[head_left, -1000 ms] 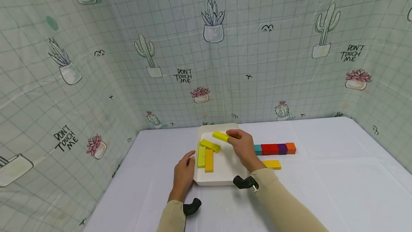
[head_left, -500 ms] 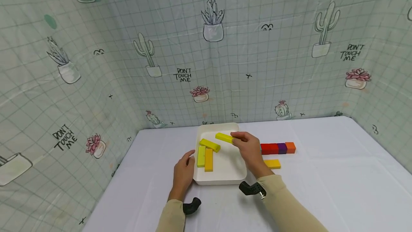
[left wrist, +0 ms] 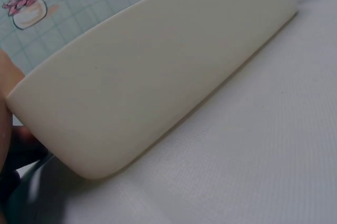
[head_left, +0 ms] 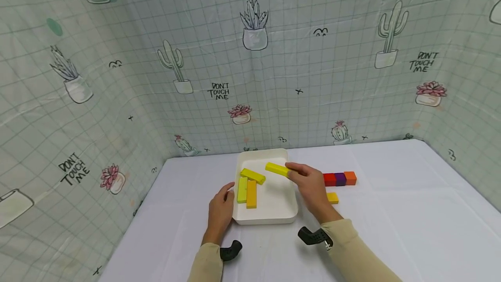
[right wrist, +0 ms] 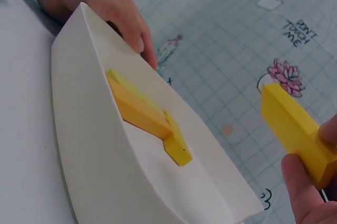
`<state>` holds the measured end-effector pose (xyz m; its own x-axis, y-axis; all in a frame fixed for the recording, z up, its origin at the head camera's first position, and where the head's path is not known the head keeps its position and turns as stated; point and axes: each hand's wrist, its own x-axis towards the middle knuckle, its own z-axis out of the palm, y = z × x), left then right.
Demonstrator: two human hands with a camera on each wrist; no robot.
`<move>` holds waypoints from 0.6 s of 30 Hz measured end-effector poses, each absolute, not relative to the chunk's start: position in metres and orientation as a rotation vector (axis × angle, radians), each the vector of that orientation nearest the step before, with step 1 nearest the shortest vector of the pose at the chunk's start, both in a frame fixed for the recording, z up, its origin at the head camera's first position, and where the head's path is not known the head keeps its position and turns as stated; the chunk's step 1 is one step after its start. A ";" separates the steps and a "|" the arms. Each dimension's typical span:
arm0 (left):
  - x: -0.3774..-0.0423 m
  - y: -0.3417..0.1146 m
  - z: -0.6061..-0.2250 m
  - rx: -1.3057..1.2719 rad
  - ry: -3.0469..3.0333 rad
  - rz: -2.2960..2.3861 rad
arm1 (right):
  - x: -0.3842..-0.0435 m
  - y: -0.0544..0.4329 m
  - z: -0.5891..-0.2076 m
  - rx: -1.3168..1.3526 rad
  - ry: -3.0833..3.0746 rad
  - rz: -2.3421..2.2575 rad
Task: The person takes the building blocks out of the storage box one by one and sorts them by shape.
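In the head view, my right hand [head_left: 311, 186] pinches a yellow block [head_left: 277, 169] by one end, above the right part of a white tray [head_left: 279, 216]. The right wrist view shows that yellow block [right wrist: 289, 126] held up between thumb and fingers. My left hand [head_left: 220, 212] rests against the outside of the tray's left wall, fingers loose. Inside the tray lie a yellow block [head_left: 252, 176] set crosswise, a yellow-green block [head_left: 242, 189] and an orange-yellow block [head_left: 252, 194] side by side. The tray's outer wall [left wrist: 158, 61] fills much of the left wrist view.
Right of the tray stands a row of cubes, with red [head_left: 329, 179], purple [head_left: 340, 179] and orange [head_left: 350, 178] ones showing. An orange-yellow block [head_left: 332, 198] lies nearer, partly behind my right hand. A white cloth covers the table [head_left: 391, 221]; a patterned curtain [head_left: 274, 68] hangs behind.
My right hand has moved to the right and slightly lower with the yellow block, now covering more of the cube row. The left hand and tray stay in place; the view has shifted slightly.
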<state>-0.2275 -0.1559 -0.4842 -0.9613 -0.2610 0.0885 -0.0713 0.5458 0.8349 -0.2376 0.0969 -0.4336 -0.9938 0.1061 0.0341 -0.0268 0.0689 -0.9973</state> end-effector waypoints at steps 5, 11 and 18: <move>-0.227 -0.158 -0.484 0.268 -2.570 -1.387 | -0.233 0.103 -0.435 -0.098 -2.225 2.040; -0.227 -0.157 -0.485 0.275 -2.572 -1.404 | -0.232 0.112 -0.437 -0.120 -2.278 1.964; -0.228 -0.156 -0.486 0.286 -2.573 -1.399 | -0.229 0.122 -0.436 -0.087 -2.237 2.031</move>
